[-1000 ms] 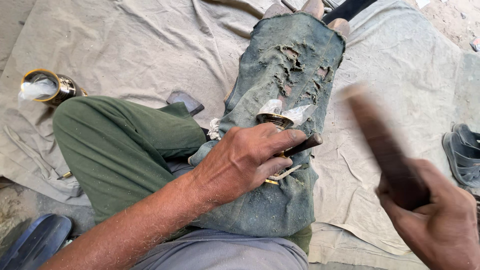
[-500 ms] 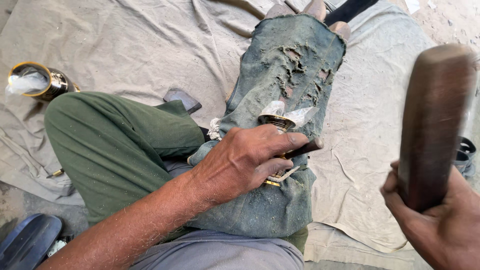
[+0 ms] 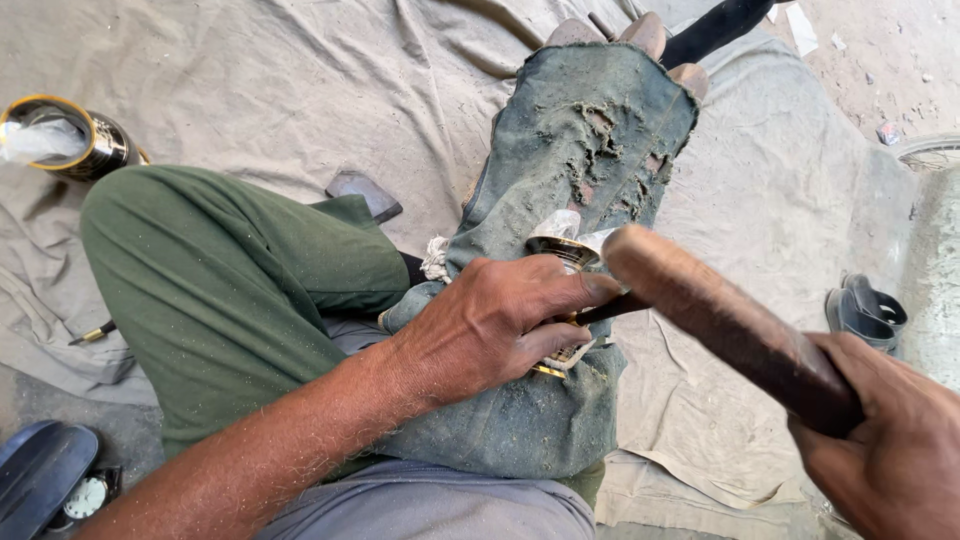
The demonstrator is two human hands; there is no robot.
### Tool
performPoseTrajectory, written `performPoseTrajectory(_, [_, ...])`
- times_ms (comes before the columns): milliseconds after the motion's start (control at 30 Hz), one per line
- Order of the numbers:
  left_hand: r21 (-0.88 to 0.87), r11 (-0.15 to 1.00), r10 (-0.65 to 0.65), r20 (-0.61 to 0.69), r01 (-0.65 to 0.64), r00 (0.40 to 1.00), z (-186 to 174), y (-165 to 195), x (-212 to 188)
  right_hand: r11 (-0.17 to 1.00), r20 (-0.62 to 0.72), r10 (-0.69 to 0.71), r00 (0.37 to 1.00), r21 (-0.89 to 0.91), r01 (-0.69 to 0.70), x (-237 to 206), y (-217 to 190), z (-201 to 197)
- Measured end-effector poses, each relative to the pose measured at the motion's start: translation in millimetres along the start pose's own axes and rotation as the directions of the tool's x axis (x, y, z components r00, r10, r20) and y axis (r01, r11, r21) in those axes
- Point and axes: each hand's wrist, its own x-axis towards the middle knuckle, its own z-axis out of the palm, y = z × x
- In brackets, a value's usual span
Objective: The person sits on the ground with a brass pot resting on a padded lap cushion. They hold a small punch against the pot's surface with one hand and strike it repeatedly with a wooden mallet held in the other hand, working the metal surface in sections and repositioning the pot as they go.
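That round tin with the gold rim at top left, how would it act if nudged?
The tin lies on its side on the cloth, so it may well roll. It looks like thin metal, probably light. The crumpled plastic in its mouth would likely shift or fall out.

left hand (image 3: 495, 325) pressing down, right hand (image 3: 885, 440) fisted

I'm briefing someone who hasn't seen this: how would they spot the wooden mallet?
Start at the torn denim cloth draped over the outstretched leg. The left hand presses a small metal piece there. The wooden mallet is the thick brown club in the right hand, slanting across it.
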Motion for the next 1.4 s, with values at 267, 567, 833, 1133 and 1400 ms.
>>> performPoseTrajectory(267, [-0.062,0.998,-0.024,-0.030,0.022,0.999,-0.5,-4.7,-3.2,0.935,-0.201,-0.129,0.971,0.303,0.187,-0.1,6.9,6.7])
performPoseTrajectory(567, [-0.125,0.992,-0.042,-0.049,0.036,0.998,1.7,-9.7,-8.1,0.971,-0.185,-0.096,0.978,0.200,0.133,-1.7,27.2,15.2])
performPoseTrajectory(833, [-0.053,0.998,-0.019,-0.030,0.017,0.999,2.6,-14.1,-10.5,0.897,-0.271,-0.124,0.955,0.381,0.225,-3.9,35.5,17.8])
performPoseTrajectory(1133, [-0.231,0.973,-0.023,-0.113,-0.003,0.993,0.9,-19.4,-15.1,0.931,-0.307,-0.164,0.938,0.266,0.250,2.5,34.2,4.6])
performPoseTrajectory(1400, [-0.244,0.968,-0.078,-0.080,0.056,0.994,-5.1,-16.3,-9.9,0.769,-0.376,-0.154,0.913,0.534,0.350,-1.4,21.4,-16.7])
